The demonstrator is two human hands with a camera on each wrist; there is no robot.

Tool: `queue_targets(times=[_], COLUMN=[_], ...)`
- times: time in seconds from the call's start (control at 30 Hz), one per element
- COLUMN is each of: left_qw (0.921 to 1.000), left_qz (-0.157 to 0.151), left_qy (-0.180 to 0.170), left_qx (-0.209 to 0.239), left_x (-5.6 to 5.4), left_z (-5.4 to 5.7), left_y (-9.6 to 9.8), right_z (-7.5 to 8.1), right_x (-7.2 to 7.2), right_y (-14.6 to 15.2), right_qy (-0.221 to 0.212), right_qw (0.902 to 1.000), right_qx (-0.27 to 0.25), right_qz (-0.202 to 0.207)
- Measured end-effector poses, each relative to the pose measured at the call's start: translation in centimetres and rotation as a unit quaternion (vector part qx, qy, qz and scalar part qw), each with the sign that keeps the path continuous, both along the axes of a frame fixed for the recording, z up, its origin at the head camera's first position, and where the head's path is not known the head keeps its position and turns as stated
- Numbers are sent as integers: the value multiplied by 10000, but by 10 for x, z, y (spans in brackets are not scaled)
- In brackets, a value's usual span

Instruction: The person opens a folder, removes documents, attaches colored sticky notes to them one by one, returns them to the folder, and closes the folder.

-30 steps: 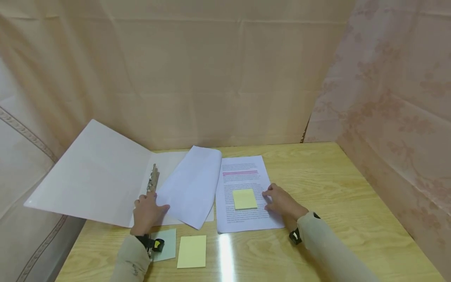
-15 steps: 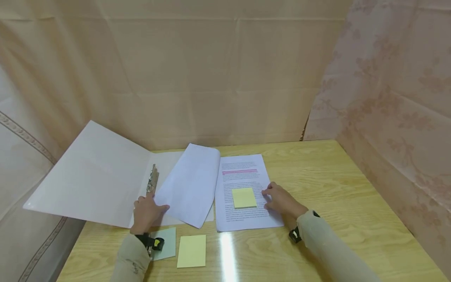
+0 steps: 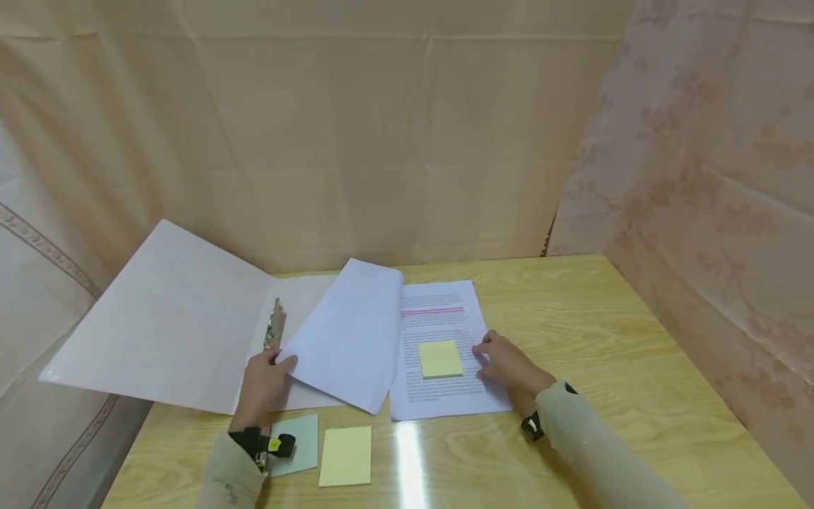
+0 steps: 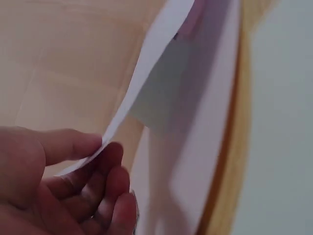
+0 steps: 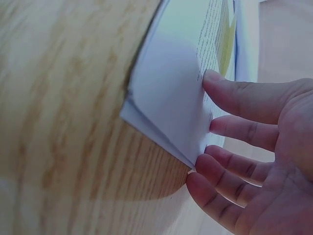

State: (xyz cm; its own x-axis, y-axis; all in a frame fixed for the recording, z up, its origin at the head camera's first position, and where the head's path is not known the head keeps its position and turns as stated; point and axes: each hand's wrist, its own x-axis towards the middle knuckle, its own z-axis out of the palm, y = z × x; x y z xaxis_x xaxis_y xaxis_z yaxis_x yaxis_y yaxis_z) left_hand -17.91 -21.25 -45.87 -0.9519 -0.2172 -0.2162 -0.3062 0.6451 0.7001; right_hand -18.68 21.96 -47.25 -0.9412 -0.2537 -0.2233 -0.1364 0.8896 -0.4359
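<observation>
In the head view a stack of printed paper (image 3: 445, 404) lies mid-table, with pink lines near its top. A turned-over sheet (image 3: 352, 336) curls leftward from it across an open white folder (image 3: 159, 322). My left hand (image 3: 262, 378) pinches the corner of this sheet between thumb and fingers, as the left wrist view shows on the raised sheet (image 4: 124, 100). On the stack's right edge rests my right hand (image 3: 511, 364), its fingertips touching the printed page (image 5: 168, 88) in the right wrist view. Beside those fingers a yellow sticky note pad (image 3: 440, 359) sits on the print.
A metal clip mechanism (image 3: 275, 325) runs along the folder's spine. In front lie a pale green note pad (image 3: 302, 445), partly behind the left wrist, and a larger yellow note pad (image 3: 346, 456). A beige curtain (image 3: 381, 141) hangs behind the wooden table (image 3: 604, 339).
My left hand has lifted the turned sheet's left corner, and the sheet has shifted slightly right over the stack. My right hand stays at the stack's edge.
</observation>
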Motion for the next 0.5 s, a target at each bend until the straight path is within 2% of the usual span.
queue_targets(times=[0.07,0.17,0.3,0.5], left_qw=[9997,9993,9974,9877], left_qz=[-85,-178,-168,-88], left_qy=[20,110,259,855], left_qx=[220,320,646,1306], left_x=[0,2,7,17], left_z=[4,15,31,47], left_y=[1,6,17,41], right_z=[0,-1,-2,-3], right_x=[1,0,0,0], right_y=[0,1,2,1], right_qy=[6,25,24,-1], right_qw=[10000,10000,10000,10000], right_qx=[-1,-1,2,2], right_qz=[-7,-2,-3,36])
